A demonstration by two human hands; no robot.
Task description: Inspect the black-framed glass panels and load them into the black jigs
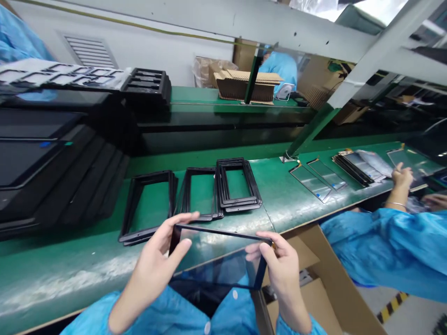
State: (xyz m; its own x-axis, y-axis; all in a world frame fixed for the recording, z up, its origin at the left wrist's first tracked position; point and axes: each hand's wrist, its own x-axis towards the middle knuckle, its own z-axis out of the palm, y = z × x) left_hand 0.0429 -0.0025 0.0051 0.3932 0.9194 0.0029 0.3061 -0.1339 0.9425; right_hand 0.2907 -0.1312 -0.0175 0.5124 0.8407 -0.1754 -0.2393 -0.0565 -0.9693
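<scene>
Between my two hands I hold a clear glass panel with a black border point(218, 256), tilted above the front edge of the green bench. My left hand point(164, 249) grips its left end, thumb on the near face and fingers behind. At the right end, my right hand point(277, 258) pinches the border, and its fingertips show through the glass. Just beyond the panel lie stacks of black rectangular frames: a left stack point(129, 209), a middle stack point(185, 190) and a right stack point(240, 204).
Tall piles of black trays point(104, 172) stand at the left. Two loose clear panels point(310, 181) and a panel stack point(352, 170) lie to the right, near a co-worker's hand point(401, 179). An open cardboard box point(335, 284) sits below the bench edge. A slanted post point(314, 125) rises behind.
</scene>
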